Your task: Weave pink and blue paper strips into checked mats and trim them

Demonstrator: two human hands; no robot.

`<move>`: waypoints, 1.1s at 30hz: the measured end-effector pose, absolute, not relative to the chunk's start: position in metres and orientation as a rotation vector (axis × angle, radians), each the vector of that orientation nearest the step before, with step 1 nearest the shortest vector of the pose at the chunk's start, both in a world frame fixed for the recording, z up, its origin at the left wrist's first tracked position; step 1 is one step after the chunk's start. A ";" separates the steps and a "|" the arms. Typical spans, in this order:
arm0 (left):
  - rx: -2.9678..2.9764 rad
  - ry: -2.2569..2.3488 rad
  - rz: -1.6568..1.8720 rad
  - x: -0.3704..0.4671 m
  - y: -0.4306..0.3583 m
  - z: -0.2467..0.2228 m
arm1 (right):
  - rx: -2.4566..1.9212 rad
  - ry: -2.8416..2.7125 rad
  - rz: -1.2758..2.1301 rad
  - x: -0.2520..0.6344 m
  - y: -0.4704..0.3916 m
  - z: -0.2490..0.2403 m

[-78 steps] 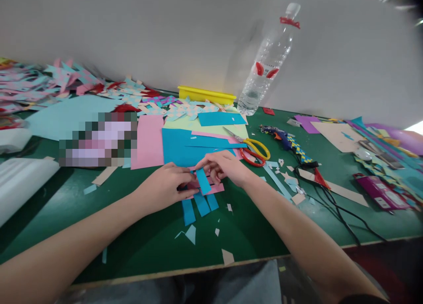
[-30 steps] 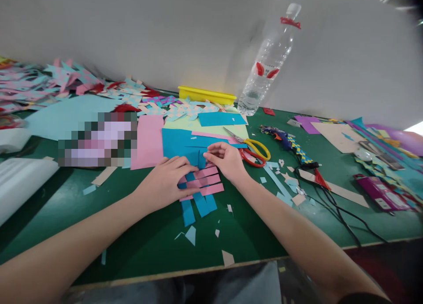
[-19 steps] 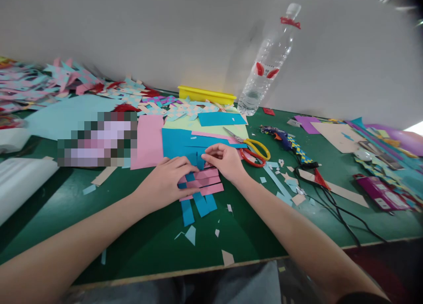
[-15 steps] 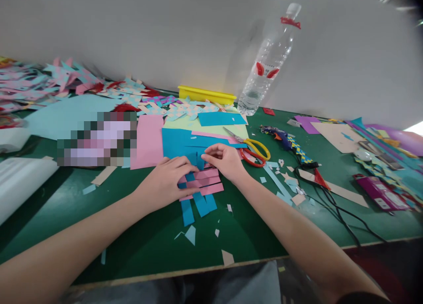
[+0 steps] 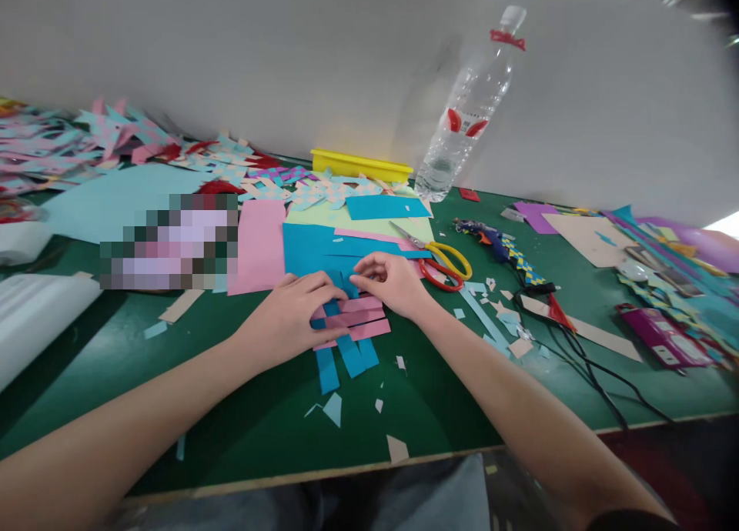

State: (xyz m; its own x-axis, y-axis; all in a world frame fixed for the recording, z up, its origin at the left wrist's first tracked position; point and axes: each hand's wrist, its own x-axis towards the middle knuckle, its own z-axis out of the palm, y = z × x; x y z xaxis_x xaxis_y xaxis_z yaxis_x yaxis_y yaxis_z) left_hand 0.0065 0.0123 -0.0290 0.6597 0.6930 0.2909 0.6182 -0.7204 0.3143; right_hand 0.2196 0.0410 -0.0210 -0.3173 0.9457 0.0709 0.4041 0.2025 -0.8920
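Head view. Green tabletop (image 5: 450, 408), with a pale front edge.

Left hand (image 5: 294, 312): palm down, fingers lightly curved, thumb spread away from them; laid over the left part of the woven work and touching it.

Right hand (image 5: 389, 281): fingers bent, thumb and forefinger close together beside a raised blue strip end (image 5: 349, 286); whether they pinch it, cannot tell.

Woven work: mid-tabletop, between the hands, nearer the front edge than the back. Pink strips (image 5: 369, 328), crosswise, free ends toward the right. Blue strips (image 5: 328, 371), crossing them, free ends toward the front edge.

Paper scraps (image 5: 333, 410): loose, between the blue strips and the front edge.

Blue sheet (image 5: 309, 250): flat, beyond the hands. Pink sheet (image 5: 262, 246): along its left side.

Scissors (image 5: 447, 262), yellow and red handles: just beyond the right hand, blades reaching over the sheets.

Yellow tray (image 5: 361, 165): along the back edge. Clear bottle (image 5: 465, 115): at the back edge, right of the tray.
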 end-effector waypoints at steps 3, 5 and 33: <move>2.687 1.073 0.583 0.006 0.012 -0.029 | -1.248 -1.920 1.019 0.221 0.040 -0.021; 2.689 1.077 0.570 0.006 0.011 -0.028 | -1.220 -1.982 0.994 0.222 0.040 -0.021; 2.656 1.062 0.576 0.005 0.011 -0.030 | -1.138 -2.115 1.171 0.235 0.037 -0.001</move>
State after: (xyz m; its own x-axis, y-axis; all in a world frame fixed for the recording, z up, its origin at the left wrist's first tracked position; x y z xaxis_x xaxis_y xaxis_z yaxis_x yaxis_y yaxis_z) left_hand 0.0054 0.0113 -0.0299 0.6614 0.6981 0.2741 0.6106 -0.7135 0.3437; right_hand 0.2348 0.0372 -0.0014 -0.5486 0.8361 0.0049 0.4395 0.2933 -0.8490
